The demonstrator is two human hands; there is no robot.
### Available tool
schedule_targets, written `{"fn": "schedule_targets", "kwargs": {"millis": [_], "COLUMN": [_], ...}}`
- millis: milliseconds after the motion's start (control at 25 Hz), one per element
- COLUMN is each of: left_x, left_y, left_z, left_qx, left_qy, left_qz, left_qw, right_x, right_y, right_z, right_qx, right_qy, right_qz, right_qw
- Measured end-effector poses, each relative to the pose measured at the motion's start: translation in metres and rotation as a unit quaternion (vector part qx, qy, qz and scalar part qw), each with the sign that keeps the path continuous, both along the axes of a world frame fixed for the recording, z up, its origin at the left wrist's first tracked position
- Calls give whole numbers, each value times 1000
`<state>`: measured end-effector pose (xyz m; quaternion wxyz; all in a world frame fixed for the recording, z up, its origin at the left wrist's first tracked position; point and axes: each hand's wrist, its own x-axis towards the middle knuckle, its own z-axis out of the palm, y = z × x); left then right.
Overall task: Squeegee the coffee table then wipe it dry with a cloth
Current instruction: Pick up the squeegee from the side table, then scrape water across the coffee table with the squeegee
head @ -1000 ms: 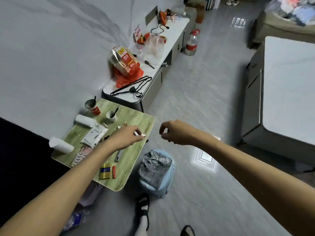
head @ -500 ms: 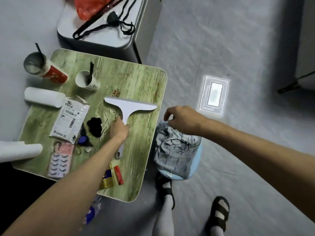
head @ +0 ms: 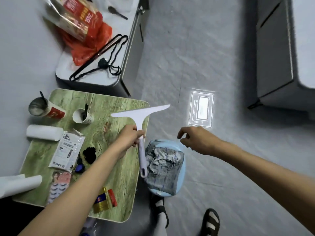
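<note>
My left hand (head: 130, 137) grips the handle of a white squeegee (head: 140, 114), held above the right edge of the green wood-grain coffee table (head: 117, 160); its blade sticks out past the table's edge over the floor. A crumpled grey cloth (head: 164, 165) lies on a light blue stool (head: 181, 178) just right of the table. My right hand (head: 197, 139) hovers above and to the right of the cloth, fingers loosely curled and holding nothing.
Two paper cups (head: 83, 115), white rolls (head: 44, 132), a label packet (head: 67, 151), eyelash trays (head: 58, 186) and small boxes (head: 104, 199) crowd the table's left and near side. A low cabinet (head: 131, 48) with bags stands behind. My sandalled feet (head: 210, 222) stand on grey floor.
My left hand has lifted the squeegee off the table and swung it right, past the table's edge. My right hand moved right, off the cloth. The view pulled back slightly.
</note>
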<state>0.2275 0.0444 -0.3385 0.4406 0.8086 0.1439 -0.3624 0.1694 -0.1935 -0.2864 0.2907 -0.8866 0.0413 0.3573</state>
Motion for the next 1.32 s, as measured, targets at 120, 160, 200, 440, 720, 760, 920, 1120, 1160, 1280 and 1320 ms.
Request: {"fn": "schedule_targets", "kwargs": {"millis": [120, 160, 200, 440, 720, 760, 920, 1120, 1160, 1280, 1320], "left_x": [4, 4, 3, 14, 81, 95, 167, 301, 331, 409, 434], "left_y": [-85, -117, -143, -333, -482, -498, -547, -635, -656, -715, -737], "left_z": [104, 137, 162, 299, 405, 412, 406, 377, 379, 396, 401], "left_qx": [-88, -101, -110, -162, 83, 95, 118, 151, 149, 126, 120], "left_qy": [-26, -32, -34, -100, -285, -300, -306, -292, -296, -313, -323], "left_qz": [-20, -38, -54, -78, -357, -377, -458, -574, -586, -596, -602], "left_qw": [996, 994, 992, 979, 885, 871, 826, 750, 739, 728, 720], "right_x": [-19, -24, -27, -19, 30, 41, 103, 214, 235, 290, 310], "right_y": [-57, -77, -88, -220, -405, -428, -495, -577, -596, -648, -666], "right_z": [79, 106, 126, 237, 329, 331, 317, 307, 311, 326, 329], "right_qx": [33, 54, 75, 248, 47, 22, 18, -18, -29, -44, -42], "right_qy": [-15, -22, -24, -87, -202, -196, -150, -115, -109, -97, -95], "right_qz": [-56, -76, -90, -216, -269, -267, -285, -280, -291, -315, -329], "right_qw": [998, 995, 993, 940, 940, 943, 947, 953, 950, 943, 939]}}
